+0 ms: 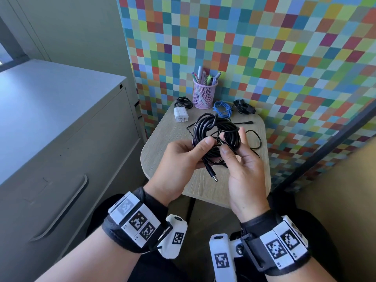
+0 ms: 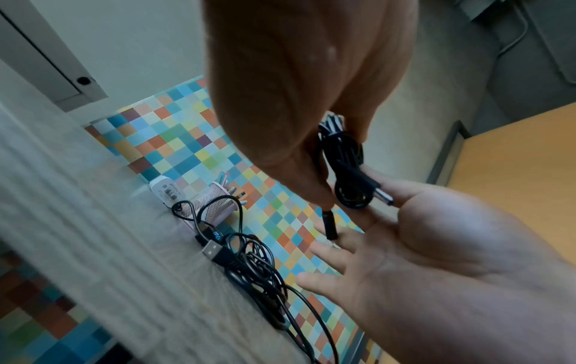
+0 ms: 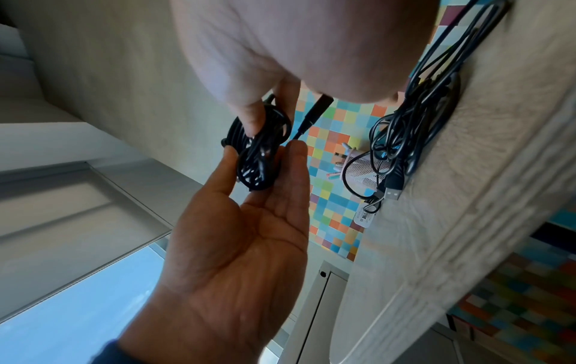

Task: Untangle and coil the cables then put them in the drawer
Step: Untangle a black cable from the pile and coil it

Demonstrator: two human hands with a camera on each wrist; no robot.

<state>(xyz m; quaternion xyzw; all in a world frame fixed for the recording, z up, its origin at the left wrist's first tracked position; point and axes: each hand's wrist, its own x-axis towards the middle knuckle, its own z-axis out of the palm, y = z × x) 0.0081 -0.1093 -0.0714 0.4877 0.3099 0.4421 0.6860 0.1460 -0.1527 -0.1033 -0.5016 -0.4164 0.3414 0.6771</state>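
Observation:
A thick black cable coil (image 1: 205, 127) hangs above the small wooden table (image 1: 203, 190), held between both hands. My left hand (image 1: 203, 147) grips its near left side with the thumb on top. My right hand (image 1: 234, 143) pinches the right side, thumb in front and fingers behind. The cable's barrel plug (image 1: 212, 176) dangles below the hands. In the right wrist view the left hand's thumb and fingers (image 3: 296, 152) wrap the coil (image 3: 258, 157). The left wrist view shows the plug (image 2: 381, 195) by the right palm (image 2: 405, 234). The grey drawer cabinet (image 1: 61, 129) at left has its drawers closed.
At the table's back lie a white charger (image 1: 180, 115) with a black cable (image 1: 184, 102), a pink mesh pen cup (image 1: 203, 94), a blue cable (image 1: 222, 108) and another black bundle (image 1: 243, 106). A thin black cable (image 1: 254, 139) trails at right. A chequered partition stands behind.

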